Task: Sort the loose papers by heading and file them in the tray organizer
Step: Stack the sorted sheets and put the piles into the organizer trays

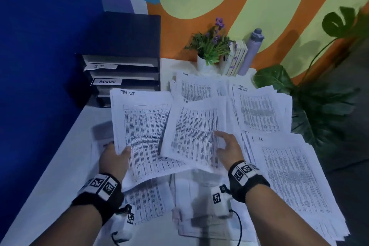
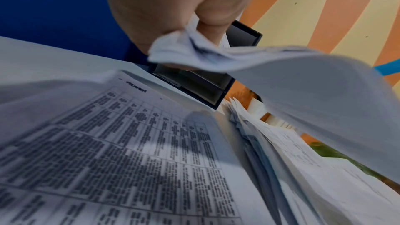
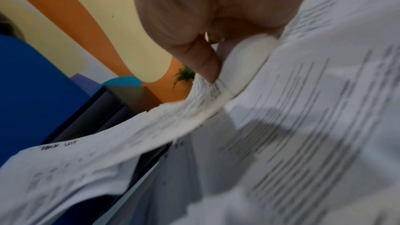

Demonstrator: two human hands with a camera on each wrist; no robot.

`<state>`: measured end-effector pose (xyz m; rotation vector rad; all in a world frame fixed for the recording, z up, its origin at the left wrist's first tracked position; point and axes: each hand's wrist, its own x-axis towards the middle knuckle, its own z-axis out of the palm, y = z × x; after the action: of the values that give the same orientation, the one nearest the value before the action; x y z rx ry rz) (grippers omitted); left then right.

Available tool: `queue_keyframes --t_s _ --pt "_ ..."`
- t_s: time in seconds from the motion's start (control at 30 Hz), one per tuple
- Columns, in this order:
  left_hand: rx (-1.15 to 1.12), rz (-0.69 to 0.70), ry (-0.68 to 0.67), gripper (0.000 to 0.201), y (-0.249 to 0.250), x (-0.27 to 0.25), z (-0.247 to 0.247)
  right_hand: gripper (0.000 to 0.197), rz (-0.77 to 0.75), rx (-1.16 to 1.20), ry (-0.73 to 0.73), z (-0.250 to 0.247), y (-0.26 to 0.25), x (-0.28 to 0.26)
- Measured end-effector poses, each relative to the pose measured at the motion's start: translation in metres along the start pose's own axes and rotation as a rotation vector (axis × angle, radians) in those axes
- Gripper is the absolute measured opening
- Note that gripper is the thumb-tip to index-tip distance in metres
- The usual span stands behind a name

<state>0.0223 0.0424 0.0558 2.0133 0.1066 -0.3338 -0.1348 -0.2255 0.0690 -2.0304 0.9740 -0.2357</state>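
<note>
Sorting looks well underway but far from finished, as I judge it. Papers still cover most of the table: 1 pile headed "ADMIN" lies toward the far edge, a pile headed with what reads like "TASK LIST" sits by the far right edge, and a thick pile headed "HR" fills the near right corner. More loose sheets lie along the near edge, under both wrists. The organizer stands at the far left corner against the wall; its trays carry labels, with "IT" and "ADMIN" readable, and the lower trays are hidden behind raised paper. A few sheets seem to lie in the upper trays, though how many I cannot tell. So the grouping by heading is partly done, and most of the filing is left.

The left hand holds a raised sheaf with the same heading as the far right pile, just in front of the organizer. Its thumb lies on top of the near left corner and its fingers are curled beneath; the left wrist view shows that corner crumpled in the pinch.

The right hand holds a 2nd sheaf, overlapping the first. Its thumb is spread out across the printed face, and the fingers are hidden under the right edge. In the right wrist view the thumb presses the paper's edge, so it is a light pinch.
</note>
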Motion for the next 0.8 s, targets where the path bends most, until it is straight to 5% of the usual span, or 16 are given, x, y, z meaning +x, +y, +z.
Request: queue_keyframes --t_s 0.23,0.57,0.7,0.8 --pt "-0.001 0.021 -0.086 0.022 0.011 -0.011 0.042 0.043 0.261 -0.228 0.374 -0.088 0.065 0.016" --pt "0.037 0.041 -0.174 0.01 0.02 -0.037 0.088 0.025 0.589 -0.67 0.435 -0.167 0.149 -0.001" --pt "0.013 0.035 -0.185 0.01 0.024 -0.051 0.101 0.05 0.413 -0.654 0.465 -0.148 0.134 0.006" --pt "-0.029 0.013 -0.197 0.015 0.026 -0.057 0.108 0.032 0.154 -0.131 0.238 -0.116 0.101 0.014"
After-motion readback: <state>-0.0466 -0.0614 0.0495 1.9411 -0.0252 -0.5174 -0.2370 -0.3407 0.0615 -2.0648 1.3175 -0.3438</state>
